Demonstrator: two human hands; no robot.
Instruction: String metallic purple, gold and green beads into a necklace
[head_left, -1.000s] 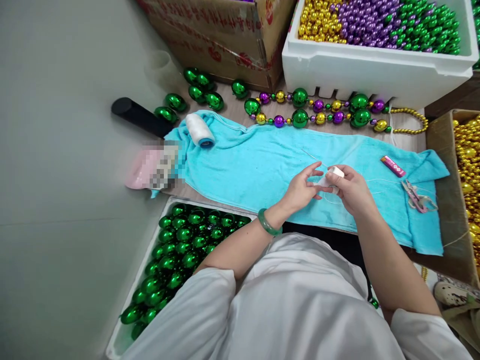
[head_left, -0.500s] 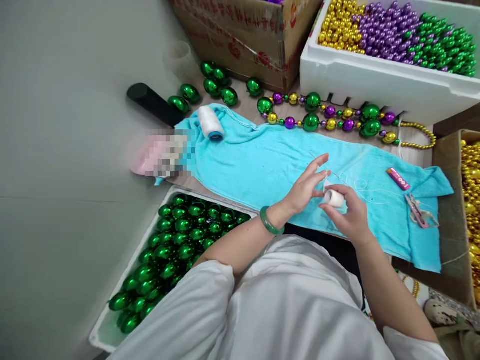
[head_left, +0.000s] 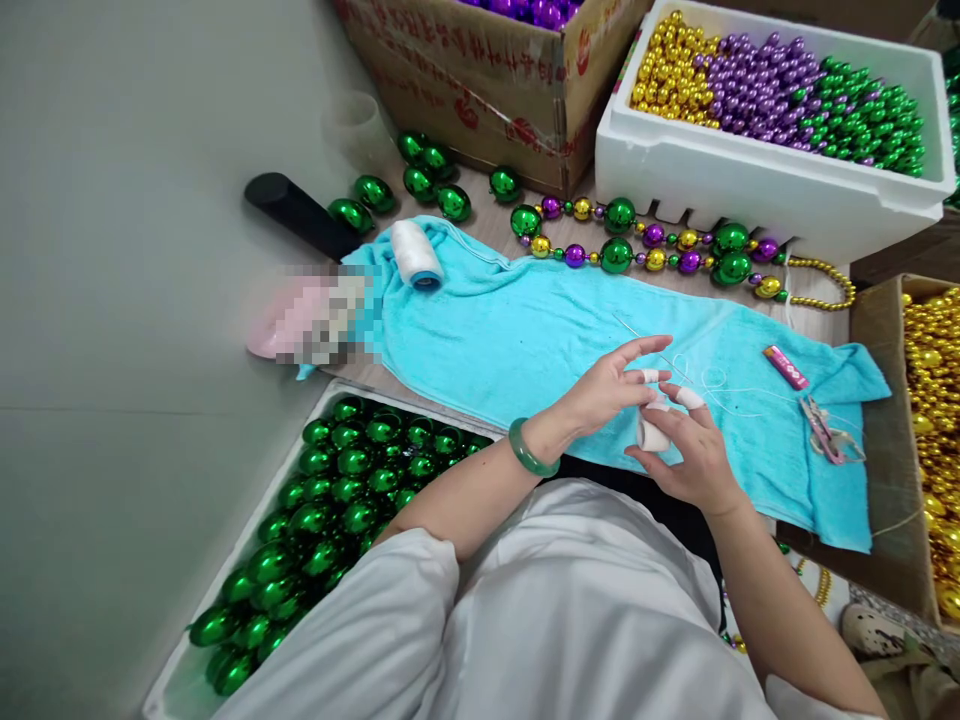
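Note:
My left hand [head_left: 604, 388] hovers over the turquoise towel [head_left: 517, 330] with its fingers spread; white tape [head_left: 649, 376] wraps one fingertip. Just right of it, my right hand [head_left: 694, 460] pinches a small white tape roll [head_left: 651, 436] between thumb and fingers, and its forefinger tip is also capped in white tape. The roll sits close under my left fingertips. A thin needle with white thread [head_left: 705, 378] lies on the towel just beyond both hands. A green bangle [head_left: 529, 452] is on my left wrist.
A white thread spool [head_left: 416, 254] lies at the towel's far left. A bead string [head_left: 652, 246] runs along the back. A foam box [head_left: 750, 190] of gold, purple and green beads, a tray [head_left: 247, 540] of green beads, snips [head_left: 825, 432] and a pink stick [head_left: 786, 367] surround me.
My right hand has drawn the tape roll down and back toward my body, away from my left fingertips. My left fingers have spread wider. The view has shifted slightly.

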